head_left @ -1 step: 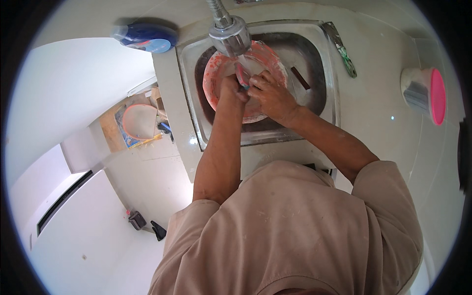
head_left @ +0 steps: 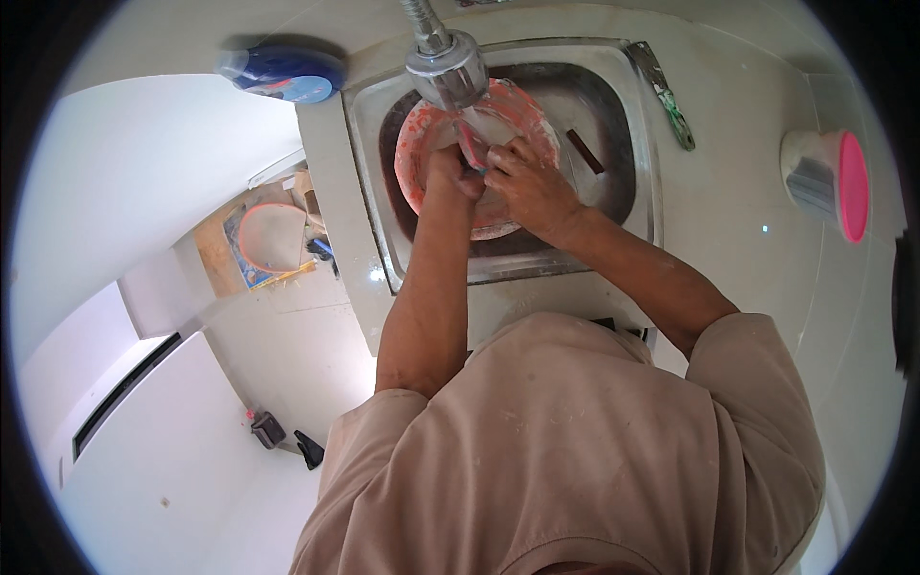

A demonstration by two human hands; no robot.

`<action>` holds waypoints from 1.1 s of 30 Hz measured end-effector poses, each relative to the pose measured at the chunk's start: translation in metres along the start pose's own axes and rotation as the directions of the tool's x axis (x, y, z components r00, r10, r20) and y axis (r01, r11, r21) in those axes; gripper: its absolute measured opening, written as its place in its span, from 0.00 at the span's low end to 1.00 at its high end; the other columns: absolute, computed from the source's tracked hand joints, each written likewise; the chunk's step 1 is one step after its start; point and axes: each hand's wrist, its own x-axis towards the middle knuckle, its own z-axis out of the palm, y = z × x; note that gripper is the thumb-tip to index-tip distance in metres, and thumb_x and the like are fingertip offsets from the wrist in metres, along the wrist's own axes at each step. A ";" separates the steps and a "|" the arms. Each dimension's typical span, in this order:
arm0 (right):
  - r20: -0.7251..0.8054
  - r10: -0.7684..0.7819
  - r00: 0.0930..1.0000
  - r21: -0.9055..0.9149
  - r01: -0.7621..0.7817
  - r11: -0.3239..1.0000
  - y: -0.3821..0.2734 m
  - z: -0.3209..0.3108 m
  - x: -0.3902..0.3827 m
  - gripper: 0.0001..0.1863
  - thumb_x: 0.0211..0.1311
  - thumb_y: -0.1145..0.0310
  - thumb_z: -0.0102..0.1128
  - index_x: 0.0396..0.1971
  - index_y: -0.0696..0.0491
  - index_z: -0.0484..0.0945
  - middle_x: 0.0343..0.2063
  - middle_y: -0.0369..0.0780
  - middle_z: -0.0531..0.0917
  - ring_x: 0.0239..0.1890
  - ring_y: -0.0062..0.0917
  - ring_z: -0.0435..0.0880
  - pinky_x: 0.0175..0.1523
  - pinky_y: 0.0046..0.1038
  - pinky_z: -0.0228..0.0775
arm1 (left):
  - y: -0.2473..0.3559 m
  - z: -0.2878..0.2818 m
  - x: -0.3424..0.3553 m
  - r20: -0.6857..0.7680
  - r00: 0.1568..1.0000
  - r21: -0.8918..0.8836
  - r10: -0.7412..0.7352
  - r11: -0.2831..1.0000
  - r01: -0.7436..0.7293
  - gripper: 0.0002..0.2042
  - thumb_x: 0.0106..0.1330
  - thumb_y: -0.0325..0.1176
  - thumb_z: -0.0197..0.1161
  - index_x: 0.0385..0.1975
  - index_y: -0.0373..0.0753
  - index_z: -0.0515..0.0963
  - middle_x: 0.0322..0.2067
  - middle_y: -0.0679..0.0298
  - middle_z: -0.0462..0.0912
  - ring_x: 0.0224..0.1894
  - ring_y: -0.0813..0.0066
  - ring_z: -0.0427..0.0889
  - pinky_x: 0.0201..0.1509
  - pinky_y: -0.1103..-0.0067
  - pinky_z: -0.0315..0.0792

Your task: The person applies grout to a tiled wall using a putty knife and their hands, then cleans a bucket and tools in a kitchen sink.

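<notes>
A small pink-red object point(head_left: 471, 144), flat and elongated with a bit of blue at its lower end, is held under the tap point(head_left: 447, 72). Closed around its lower part is my left hand point(head_left: 452, 174). My right hand point(head_left: 529, 192) comes in from the right, with bent fingers pressed together at the object's blue end. My fingers partly cover it, so its exact kind cannot be made out. Both hands are over an orange-red bucket point(head_left: 410, 158) smeared with whitish residue, which stands in the steel sink point(head_left: 650, 201). Water seems to fall from the tap onto the object.
A dark brown bar point(head_left: 586, 151) lies in the sink right of the bucket. On the counter are a paint-spattered scraper point(head_left: 663, 96), a tub with a pink lid point(head_left: 853, 187) and a dark blue bottle point(head_left: 287, 75). An orange-rimmed round container point(head_left: 273, 238) stands on the floor at left.
The pink-red object has tilted slightly between my fingers. Both hands stay in nearly the same place over the bucket.
</notes>
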 end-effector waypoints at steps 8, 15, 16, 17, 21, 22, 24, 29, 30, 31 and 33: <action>-0.189 0.620 0.762 0.653 -0.374 0.659 0.009 0.002 0.011 0.12 0.51 0.82 0.63 0.37 0.55 0.82 0.38 0.44 0.81 0.43 0.42 0.81 0.50 0.38 0.74 | 0.012 0.028 -0.047 0.223 0.973 -0.138 0.061 0.990 -0.030 0.17 0.76 0.42 0.45 0.54 0.38 0.73 0.49 0.57 0.79 0.48 0.59 0.80 0.51 0.60 0.77; -0.211 0.444 0.871 0.603 -0.242 0.760 -0.013 0.005 0.001 0.12 0.49 0.82 0.62 0.36 0.55 0.83 0.38 0.45 0.82 0.47 0.42 0.80 0.54 0.38 0.72 | 0.017 0.045 -0.074 0.258 0.950 -0.184 0.173 0.975 -0.128 0.16 0.73 0.39 0.50 0.55 0.40 0.72 0.47 0.59 0.80 0.49 0.61 0.80 0.51 0.63 0.78; -0.212 0.440 0.873 0.608 -0.234 0.758 -0.015 0.006 0.007 0.12 0.49 0.82 0.62 0.36 0.55 0.83 0.38 0.45 0.82 0.47 0.42 0.80 0.54 0.38 0.72 | 0.019 0.034 -0.069 0.311 0.943 -0.075 0.116 0.992 -0.097 0.16 0.72 0.39 0.51 0.54 0.40 0.73 0.47 0.59 0.80 0.48 0.62 0.80 0.51 0.64 0.78; -0.256 0.405 0.878 0.513 -0.232 0.827 -0.014 0.009 0.015 0.13 0.47 0.82 0.62 0.35 0.55 0.83 0.38 0.45 0.82 0.49 0.43 0.79 0.55 0.40 0.71 | 0.020 0.023 -0.064 0.355 0.933 0.037 0.053 0.997 -0.070 0.15 0.72 0.38 0.52 0.54 0.41 0.73 0.46 0.59 0.80 0.48 0.64 0.81 0.51 0.65 0.79; -0.345 0.507 0.790 0.437 -0.343 0.832 0.028 0.014 0.045 0.14 0.43 0.84 0.61 0.33 0.54 0.83 0.40 0.44 0.81 0.51 0.45 0.77 0.58 0.45 0.67 | -0.002 0.041 -0.070 0.282 0.959 0.127 0.006 0.991 -0.044 0.15 0.71 0.38 0.52 0.53 0.40 0.73 0.46 0.59 0.81 0.46 0.66 0.81 0.49 0.68 0.79; -0.346 0.509 0.788 0.440 -0.343 0.830 0.023 0.014 0.042 0.14 0.43 0.84 0.61 0.33 0.54 0.83 0.40 0.44 0.81 0.51 0.45 0.77 0.58 0.45 0.67 | -0.003 0.041 -0.071 0.274 0.960 0.103 0.057 0.991 -0.088 0.15 0.71 0.38 0.52 0.53 0.40 0.73 0.45 0.59 0.80 0.45 0.66 0.81 0.48 0.69 0.79; -0.337 0.480 0.810 0.428 -0.322 0.844 0.004 0.013 0.033 0.16 0.44 0.85 0.60 0.36 0.55 0.82 0.41 0.43 0.84 0.51 0.45 0.80 0.56 0.42 0.71 | 0.004 0.035 -0.066 0.264 0.957 0.079 0.118 0.987 -0.143 0.15 0.71 0.37 0.52 0.53 0.39 0.73 0.45 0.59 0.80 0.45 0.65 0.82 0.48 0.69 0.80; -0.329 0.446 0.832 0.431 -0.288 0.855 0.016 0.018 0.039 0.16 0.45 0.85 0.60 0.37 0.56 0.80 0.42 0.45 0.83 0.53 0.45 0.79 0.59 0.42 0.69 | -0.004 0.023 -0.055 0.299 0.949 0.084 0.098 0.988 -0.128 0.17 0.73 0.41 0.52 0.55 0.38 0.71 0.46 0.59 0.80 0.46 0.64 0.82 0.47 0.70 0.80; -0.338 0.457 0.822 0.407 -0.311 0.859 0.027 0.019 0.046 0.16 0.45 0.85 0.61 0.37 0.55 0.80 0.43 0.45 0.83 0.54 0.44 0.78 0.60 0.41 0.69 | -0.005 0.024 -0.057 0.301 0.950 0.087 0.087 0.989 -0.119 0.17 0.73 0.41 0.52 0.55 0.38 0.71 0.46 0.59 0.80 0.46 0.64 0.82 0.47 0.70 0.80; -0.338 0.464 0.819 0.404 -0.320 0.857 0.031 0.021 0.047 0.16 0.45 0.85 0.61 0.37 0.55 0.80 0.43 0.45 0.83 0.54 0.44 0.78 0.60 0.41 0.69 | -0.004 0.024 -0.059 0.267 0.963 0.118 0.043 0.990 -0.077 0.17 0.74 0.41 0.52 0.56 0.38 0.70 0.45 0.59 0.80 0.45 0.64 0.82 0.46 0.69 0.80; -0.304 0.545 0.781 0.423 -0.402 0.812 0.033 0.022 0.053 0.16 0.47 0.84 0.63 0.38 0.54 0.81 0.43 0.44 0.84 0.55 0.42 0.78 0.61 0.40 0.68 | 0.000 0.024 -0.065 0.233 0.973 0.148 0.005 0.988 -0.040 0.17 0.74 0.41 0.51 0.57 0.39 0.70 0.45 0.59 0.80 0.45 0.64 0.82 0.45 0.68 0.80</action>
